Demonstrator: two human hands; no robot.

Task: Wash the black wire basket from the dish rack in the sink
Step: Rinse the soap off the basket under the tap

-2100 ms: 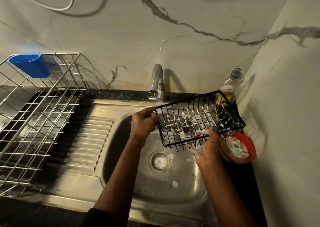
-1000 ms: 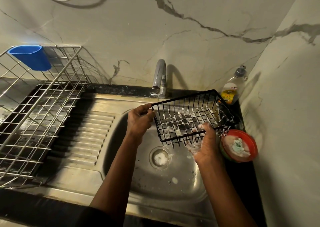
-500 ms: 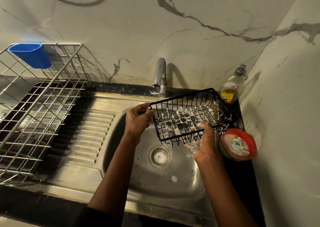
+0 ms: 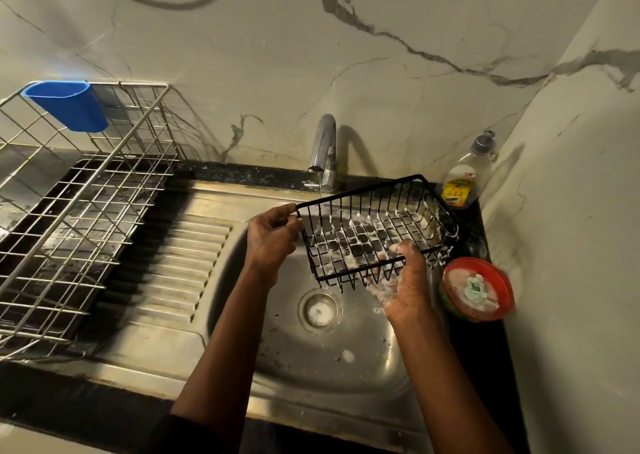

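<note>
The black wire basket hangs tilted over the steel sink, streaked with white foam. My left hand grips its left rim corner. At its near edge my right hand, covered in suds, holds the rim with fingers curled over the wires. A thin stream of water falls from the tap onto the basket's left end. The silver dish rack stands on the left counter.
A blue cup hangs on the rack's back corner. A soap bottle stands behind the basket on the right. A red dish with a green scrubber sits beside the sink. The ribbed drainboard lies between rack and basin.
The basket has shifted left and slightly down, closer under the tap's stream. Both hands keep the same grip on it.
</note>
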